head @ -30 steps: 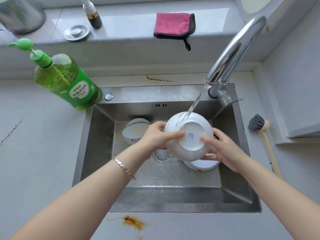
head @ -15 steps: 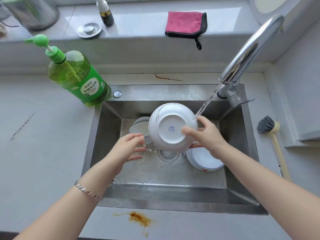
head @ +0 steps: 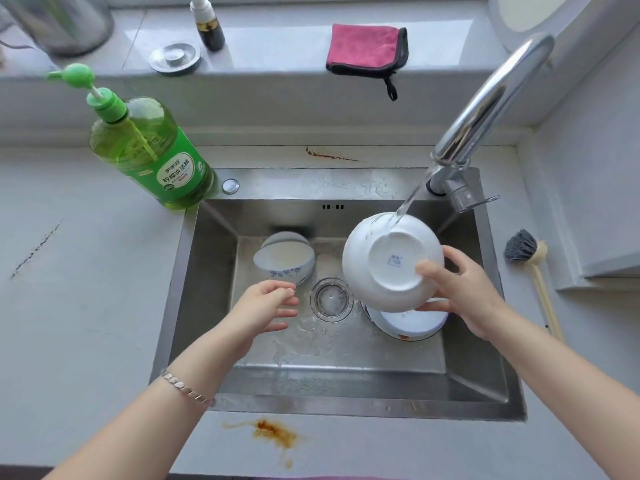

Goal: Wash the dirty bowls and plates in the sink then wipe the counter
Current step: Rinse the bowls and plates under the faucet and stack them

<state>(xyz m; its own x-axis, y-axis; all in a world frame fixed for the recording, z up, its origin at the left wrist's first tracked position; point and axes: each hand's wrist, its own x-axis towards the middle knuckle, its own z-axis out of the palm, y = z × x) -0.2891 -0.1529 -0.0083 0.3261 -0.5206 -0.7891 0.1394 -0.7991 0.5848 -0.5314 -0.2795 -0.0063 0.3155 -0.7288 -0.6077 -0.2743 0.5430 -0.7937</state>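
Right hand (head: 464, 292) grips bowl (head: 384, 261) (left apart).

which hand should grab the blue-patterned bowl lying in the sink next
Left. The left hand is free and hovers just beside the white blue-flowered bowl, while the right hand grips the plain white bowl under the running water.

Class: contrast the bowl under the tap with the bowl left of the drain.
The held bowl is gripped by the right hand, base showing, under water; the lying bowl sits tilted in the sink, untouched. The held bowl is plain-sided, the lying bowl blue-flowered. Both white.
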